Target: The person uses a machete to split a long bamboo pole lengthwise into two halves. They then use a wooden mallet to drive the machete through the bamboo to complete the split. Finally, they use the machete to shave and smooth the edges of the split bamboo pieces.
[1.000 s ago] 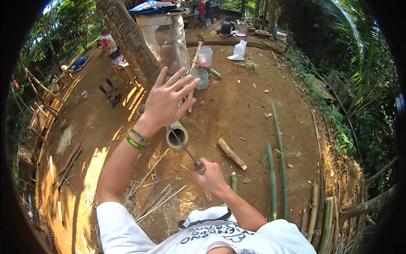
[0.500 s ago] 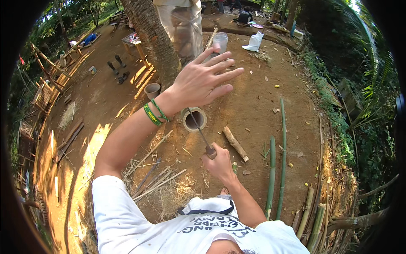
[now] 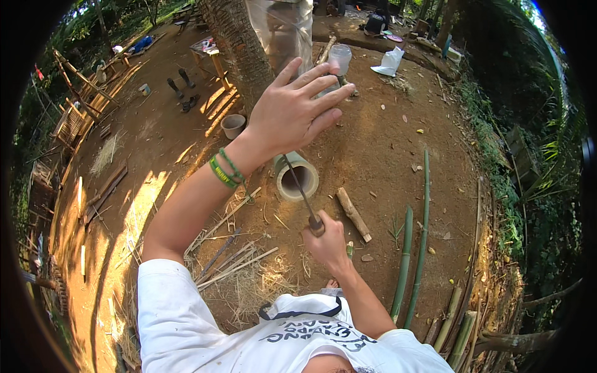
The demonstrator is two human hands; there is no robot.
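My left hand (image 3: pixel 303 102) is raised in front of me with its fingers outstretched, apparently holding nothing. Green bands circle its wrist. My right hand (image 3: pixel 326 242) is wrapped round the brown handle of a long-bladed knife (image 3: pixel 303 191). The blade slants up and left across the open end of a thick, hollow bamboo section (image 3: pixel 309 193). Whether blade and bamboo touch, I cannot tell. My left hand and wrist partly hide the far part of the bamboo and the area around the knife's tip.
A short wooden stick (image 3: pixel 353 214) lies right of the bamboo, with long green poles (image 3: pixel 403 264) beyond it. Split strips (image 3: pixel 233 268) and straw litter the ground at left. Farther off stand a round pot (image 3: pixel 233 126), a tree trunk (image 3: pixel 239 53) and a clear plastic container (image 3: pixel 339 57).
The bamboo section shows larger, with more of its side visible. My left hand has lowered slightly relative to the surroundings. The whole view has shifted a little; my right hand keeps hold of the knife.
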